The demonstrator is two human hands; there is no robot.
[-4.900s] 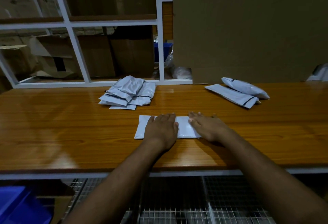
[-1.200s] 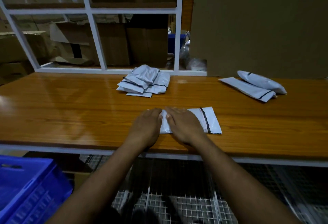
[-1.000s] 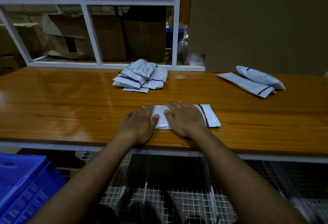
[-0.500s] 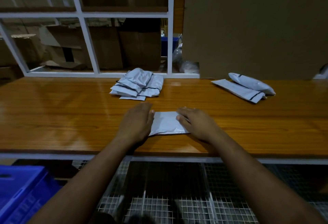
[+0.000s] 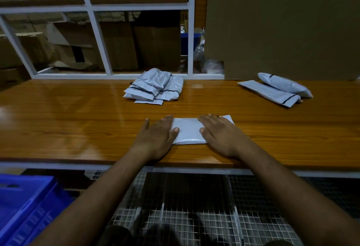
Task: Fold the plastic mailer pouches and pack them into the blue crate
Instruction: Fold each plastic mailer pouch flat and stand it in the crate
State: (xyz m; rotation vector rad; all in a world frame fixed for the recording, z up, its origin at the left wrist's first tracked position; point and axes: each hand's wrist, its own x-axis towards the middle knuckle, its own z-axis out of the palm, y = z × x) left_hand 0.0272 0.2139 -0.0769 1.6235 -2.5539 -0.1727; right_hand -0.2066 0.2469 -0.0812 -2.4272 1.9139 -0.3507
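Black-striped end just got folded under; both hands (image 5: 191,136) now press flat on the pouch (image 5: 188,131), so crate (image 5: 27,206) next probably.

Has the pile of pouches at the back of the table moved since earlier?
No. The pile of pouches sits just left of the white frame post, as earlier; only the camera shifted.

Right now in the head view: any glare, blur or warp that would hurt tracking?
Head view: dim overall; soft glare streaks on the table at left. Wide-angle warp bends the table edge and shelf frame. Left hand, right hand and pouch are fairly sharp; the crate and mesh below are blurred.
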